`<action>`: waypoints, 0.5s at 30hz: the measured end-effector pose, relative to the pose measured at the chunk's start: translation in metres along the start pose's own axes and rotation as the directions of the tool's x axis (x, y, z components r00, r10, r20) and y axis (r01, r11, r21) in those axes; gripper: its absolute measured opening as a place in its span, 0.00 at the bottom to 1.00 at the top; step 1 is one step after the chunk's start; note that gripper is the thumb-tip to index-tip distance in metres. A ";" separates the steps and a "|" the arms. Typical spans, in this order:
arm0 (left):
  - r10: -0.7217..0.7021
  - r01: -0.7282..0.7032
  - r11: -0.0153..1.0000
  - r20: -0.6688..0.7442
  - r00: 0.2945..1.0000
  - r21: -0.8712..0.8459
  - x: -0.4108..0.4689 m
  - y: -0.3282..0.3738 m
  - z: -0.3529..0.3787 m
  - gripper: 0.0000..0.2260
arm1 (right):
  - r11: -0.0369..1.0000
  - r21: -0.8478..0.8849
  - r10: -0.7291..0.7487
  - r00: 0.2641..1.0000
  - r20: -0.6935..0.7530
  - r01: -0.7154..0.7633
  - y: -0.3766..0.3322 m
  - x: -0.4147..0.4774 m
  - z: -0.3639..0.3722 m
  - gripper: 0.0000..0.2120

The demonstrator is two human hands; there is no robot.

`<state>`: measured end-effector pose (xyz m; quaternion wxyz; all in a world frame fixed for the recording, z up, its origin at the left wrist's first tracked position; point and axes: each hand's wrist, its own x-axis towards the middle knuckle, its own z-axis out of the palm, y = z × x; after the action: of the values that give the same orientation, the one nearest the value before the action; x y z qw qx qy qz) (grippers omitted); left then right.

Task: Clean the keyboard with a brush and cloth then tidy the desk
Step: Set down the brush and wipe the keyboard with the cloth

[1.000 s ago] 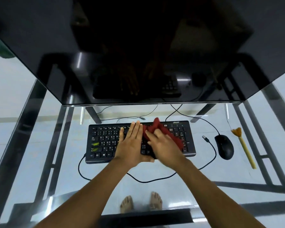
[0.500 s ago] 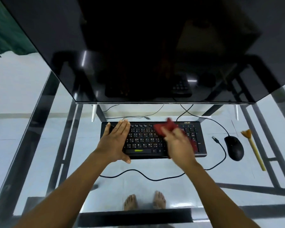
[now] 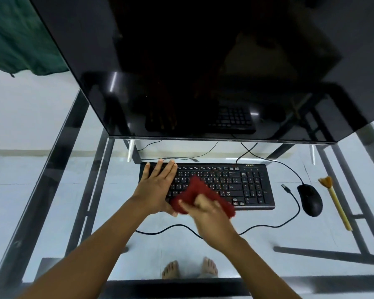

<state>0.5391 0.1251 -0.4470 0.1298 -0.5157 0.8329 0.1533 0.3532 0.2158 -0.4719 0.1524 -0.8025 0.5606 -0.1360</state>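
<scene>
Keyboard (image 3: 246, 186): black, full-size with number pad, lying flat on the glass desk (image 3: 257, 240).

Cloth (image 3: 194, 190): dark red, bunched, lying over the keyboard's lower-middle keys and front edge. It appears gripped by the right hand (image 3: 209, 219), though blur obscures this.

Brush (image 3: 335, 201): pale yellow handle, tan bristles at the far end, lying flat well right of the keyboard.
</scene>
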 end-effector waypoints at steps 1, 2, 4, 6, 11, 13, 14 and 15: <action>0.002 -0.003 1.000 -0.008 1.000 -0.005 0.000 -0.001 0.001 0.63 | 0.994 -0.005 -0.108 0.993 0.036 0.109 -0.001 0.008 -0.002 0.25; 0.004 -0.005 1.000 -0.011 1.000 -0.019 0.000 -0.002 0.001 0.63 | 0.990 -0.001 -0.139 0.989 0.056 0.139 0.006 0.018 -0.008 0.22; 0.012 -0.012 0.999 -0.004 1.000 -0.042 -0.001 -0.002 0.000 0.62 | 0.992 0.091 0.092 0.995 -0.029 -0.089 0.031 0.036 -0.016 0.19; 0.018 -0.018 0.999 -0.005 1.000 -0.044 -0.001 -0.002 0.000 0.62 | 0.895 0.164 0.439 0.882 -0.169 -0.414 0.045 0.039 -0.019 0.20; 0.027 -0.028 0.999 -0.028 0.999 -0.030 0.000 -0.005 0.002 0.61 | 0.998 -0.042 -0.044 0.997 0.067 0.047 0.005 0.034 0.002 0.26; 0.029 -0.029 0.999 -0.018 0.999 -0.028 0.000 -0.004 0.001 0.62 | 0.992 0.071 0.107 0.994 0.011 -0.107 0.027 0.048 -0.012 0.23; 0.028 -0.028 0.999 -0.014 1.000 -0.029 0.000 -0.004 0.001 0.62 | 0.945 0.160 0.297 0.954 -0.046 -0.286 0.039 0.054 -0.016 0.22; 0.027 -0.027 0.999 -0.012 1.000 -0.031 -0.001 -0.004 0.001 0.62 | 0.886 0.198 0.441 0.894 -0.074 -0.420 0.042 0.060 -0.019 0.23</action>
<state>0.5428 0.1242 -0.4481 0.1148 -0.5073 0.8381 0.1647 0.3298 0.1443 -0.4684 0.2163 -0.6318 0.7184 -0.1946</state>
